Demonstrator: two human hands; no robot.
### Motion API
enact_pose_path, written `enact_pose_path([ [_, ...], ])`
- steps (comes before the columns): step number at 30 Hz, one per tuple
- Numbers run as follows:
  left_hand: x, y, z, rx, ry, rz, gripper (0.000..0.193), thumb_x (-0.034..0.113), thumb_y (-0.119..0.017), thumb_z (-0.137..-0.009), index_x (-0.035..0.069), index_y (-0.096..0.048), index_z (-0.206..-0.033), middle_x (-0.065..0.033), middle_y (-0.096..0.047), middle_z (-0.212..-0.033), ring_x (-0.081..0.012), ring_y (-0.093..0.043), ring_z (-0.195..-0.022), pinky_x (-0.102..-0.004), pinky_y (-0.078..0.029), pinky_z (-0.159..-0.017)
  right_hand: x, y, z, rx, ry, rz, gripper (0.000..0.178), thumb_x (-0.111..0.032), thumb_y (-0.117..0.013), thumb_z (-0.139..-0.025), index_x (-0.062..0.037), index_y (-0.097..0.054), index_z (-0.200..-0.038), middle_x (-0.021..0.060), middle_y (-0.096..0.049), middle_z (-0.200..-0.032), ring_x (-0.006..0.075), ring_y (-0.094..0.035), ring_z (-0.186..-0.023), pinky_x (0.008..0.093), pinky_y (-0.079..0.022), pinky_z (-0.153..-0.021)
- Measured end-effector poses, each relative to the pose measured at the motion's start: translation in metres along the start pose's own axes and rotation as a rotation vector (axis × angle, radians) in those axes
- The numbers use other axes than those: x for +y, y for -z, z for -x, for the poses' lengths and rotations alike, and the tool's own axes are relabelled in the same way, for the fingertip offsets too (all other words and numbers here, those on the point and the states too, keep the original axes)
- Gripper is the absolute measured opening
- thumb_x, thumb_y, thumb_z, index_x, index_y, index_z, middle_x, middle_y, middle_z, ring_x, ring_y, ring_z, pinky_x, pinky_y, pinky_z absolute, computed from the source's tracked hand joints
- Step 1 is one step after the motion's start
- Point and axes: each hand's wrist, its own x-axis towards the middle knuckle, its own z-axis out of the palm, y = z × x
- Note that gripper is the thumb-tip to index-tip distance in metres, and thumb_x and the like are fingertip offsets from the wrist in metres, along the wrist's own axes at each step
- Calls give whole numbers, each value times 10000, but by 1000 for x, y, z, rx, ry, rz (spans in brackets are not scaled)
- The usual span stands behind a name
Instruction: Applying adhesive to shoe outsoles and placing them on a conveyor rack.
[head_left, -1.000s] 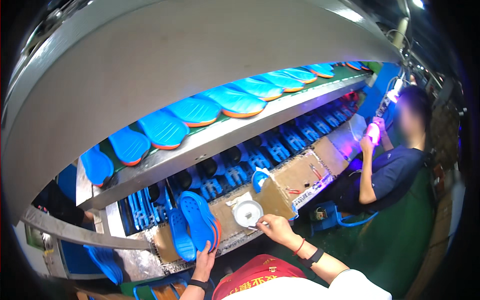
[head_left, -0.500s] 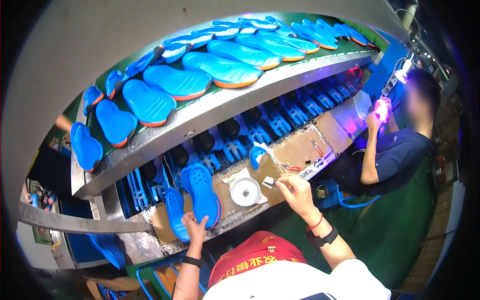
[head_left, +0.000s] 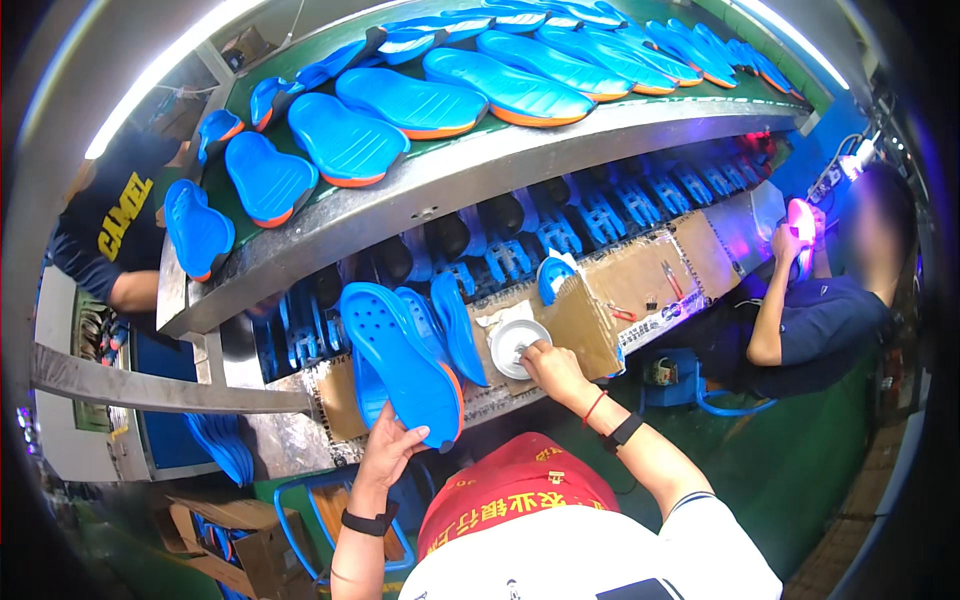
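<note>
In my left hand [head_left: 393,448] is a blue insole [head_left: 400,345] with a cluster of round holes and an orange edge, lifted off the bench and tilted. My thumb lies on its near end; the fingers are behind it. More blue insoles [head_left: 458,330] stand close behind and beside it. My right hand [head_left: 556,372] reaches over a white bowl [head_left: 498,360], thumb and fingers pinched together at its inside. Whatever those fingertips hold is hidden. Under the bowl lies a whitish sheet, and a small blue piece [head_left: 553,280] sits just beyond.
Green conveyor [head_left: 245,130] carries rows of blue insoles above the bench. Cardboard [head_left: 575,325] covers the bench, with red-handled pliers [head_left: 622,314] on it. One co-worker [head_left: 820,310] sits at right; another [head_left: 110,230] stands far left. An open carton [head_left: 235,550] is lower left.
My left hand has raised the insole from the bench toward me. My right hand has moved left, from beside the bowl to inside it. The view has shifted; the left co-worker shows more.
</note>
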Motion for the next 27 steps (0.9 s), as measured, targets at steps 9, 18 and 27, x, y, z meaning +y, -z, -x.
enact_pose_path([
  [9,10,-39,-5,69,-254,-142,661,-79,-636,-826,42,-309,-1388,-128,-570,-1214,-204,-600,-1082,-338,-549,-870,-5,14,1,28,7,10,124,-186,-612,-856,-64,-631,-863,121,-629,-847,333,-648,-691,431,-526,-610],
  [18,3,-80,-27,217,-516,-292,645,-73,-620,-837,-8,-310,-1400,-155,-619,-1128,-182,-641,-979,-289,-536,-840,-87,118,11,276,39,-463,101,-56,-711,-776,-33,-640,-844,109,-671,-860,272,-669,-719,324,-538,-618],
  [27,6,-99,-25,217,-612,-337,640,-38,-628,-846,-38,-316,-1405,-165,-645,-1070,-173,-652,-926,-283,-549,-799,-104,117,12,312,236,-352,127,-63,-723,-764,-44,-650,-865,87,-665,-875,248,-666,-652,313,-534,-553],
])
